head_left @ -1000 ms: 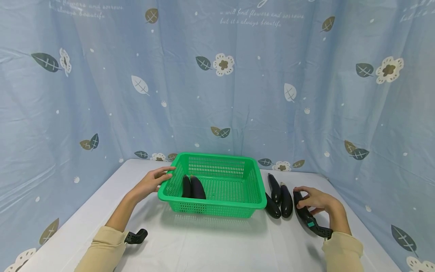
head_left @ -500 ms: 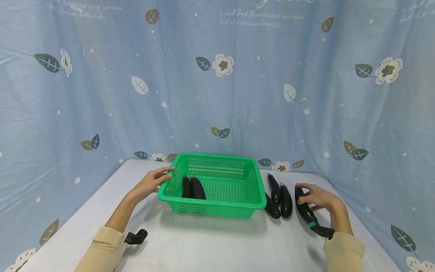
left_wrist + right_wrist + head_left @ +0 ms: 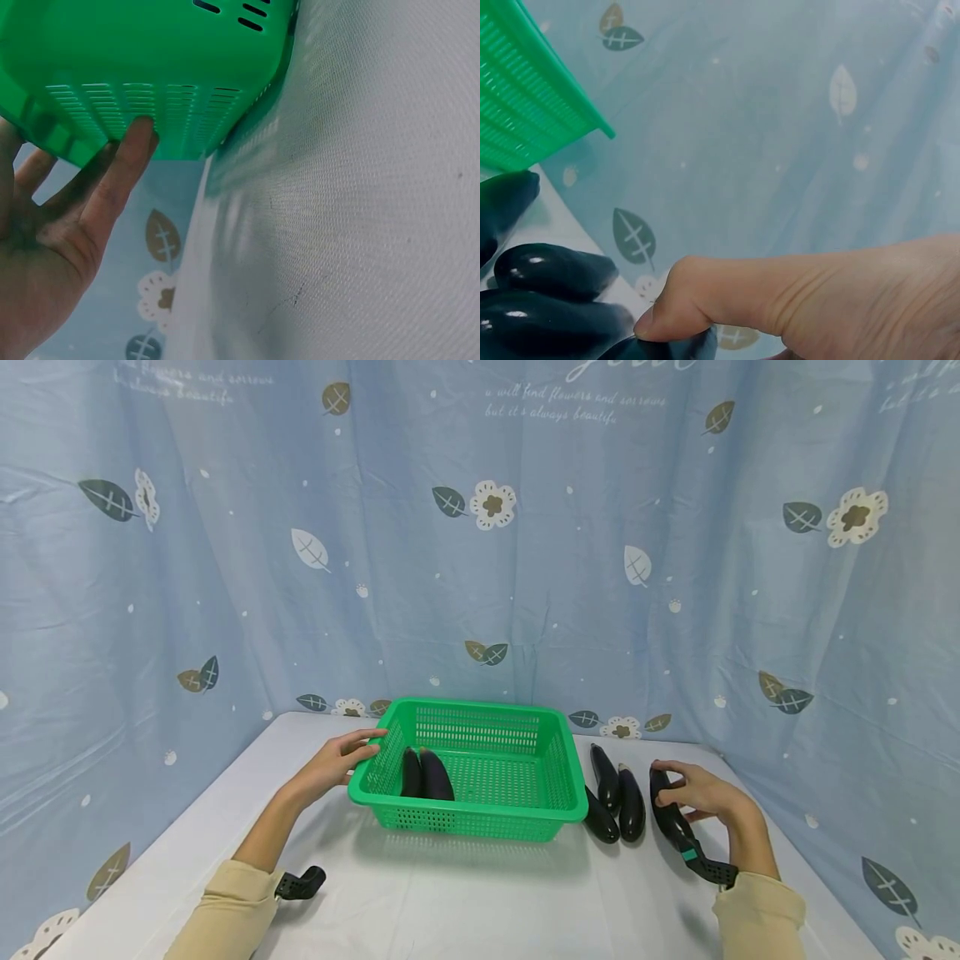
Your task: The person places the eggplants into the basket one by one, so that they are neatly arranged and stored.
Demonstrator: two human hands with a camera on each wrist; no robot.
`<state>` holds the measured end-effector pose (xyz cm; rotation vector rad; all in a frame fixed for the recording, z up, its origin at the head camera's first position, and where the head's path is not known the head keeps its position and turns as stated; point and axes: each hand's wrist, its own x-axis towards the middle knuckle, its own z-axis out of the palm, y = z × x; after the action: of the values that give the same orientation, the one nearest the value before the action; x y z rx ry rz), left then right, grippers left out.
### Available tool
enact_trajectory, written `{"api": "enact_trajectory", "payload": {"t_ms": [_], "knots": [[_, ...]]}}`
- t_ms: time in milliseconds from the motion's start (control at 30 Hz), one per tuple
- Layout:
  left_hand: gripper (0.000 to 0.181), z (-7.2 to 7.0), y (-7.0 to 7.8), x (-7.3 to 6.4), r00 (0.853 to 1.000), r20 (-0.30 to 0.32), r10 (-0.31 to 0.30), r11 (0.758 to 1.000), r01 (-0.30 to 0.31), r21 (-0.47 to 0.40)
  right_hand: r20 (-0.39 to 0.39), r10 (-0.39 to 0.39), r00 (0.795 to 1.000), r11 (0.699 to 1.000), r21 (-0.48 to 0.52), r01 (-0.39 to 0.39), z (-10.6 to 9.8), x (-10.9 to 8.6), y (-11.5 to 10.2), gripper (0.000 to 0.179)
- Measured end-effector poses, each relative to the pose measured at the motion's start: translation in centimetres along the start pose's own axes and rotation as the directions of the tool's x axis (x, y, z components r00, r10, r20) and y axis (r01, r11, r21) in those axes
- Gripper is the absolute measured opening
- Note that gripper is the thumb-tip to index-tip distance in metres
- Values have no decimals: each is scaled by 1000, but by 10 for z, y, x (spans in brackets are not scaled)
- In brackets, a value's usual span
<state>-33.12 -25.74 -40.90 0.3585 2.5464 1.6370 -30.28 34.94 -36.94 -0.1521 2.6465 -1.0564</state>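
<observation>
On the left side, my left hand [image 3: 333,760] grips the rim of a green plastic basket [image 3: 480,810]. The left wrist view has its fingers reaching past the rim onto the slotted outer wall [image 3: 150,52]. Two dark eggplants [image 3: 436,777] lie side by side at the left inside the basket. Far right, my right hand [image 3: 701,793] holds another eggplant [image 3: 670,820] near its upper end, thumb on the near side. In the right wrist view the thumb [image 3: 682,300] presses on that eggplant [image 3: 682,346], most of which is cut off below.
Three more eggplants [image 3: 632,802] lie close together between the basket and my right hand, one partly under the basket's right rim. A white cloth covers the table [image 3: 450,902]. Behind it hangs a blue patterned curtain [image 3: 420,568].
My right hand has shifted slightly away from me along the eggplant's upper end, then stayed almost still. The left hand, the basket and the other eggplants have not moved.
</observation>
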Motion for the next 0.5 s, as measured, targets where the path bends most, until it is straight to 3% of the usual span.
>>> {"api": "enact_trajectory", "payload": {"t_ms": [500], "knots": [[59, -1, -1, 0, 1000, 7, -4, 1000, 4, -2, -9, -25, 1000, 1000, -18, 25, 0, 1, -4, 80]]}}
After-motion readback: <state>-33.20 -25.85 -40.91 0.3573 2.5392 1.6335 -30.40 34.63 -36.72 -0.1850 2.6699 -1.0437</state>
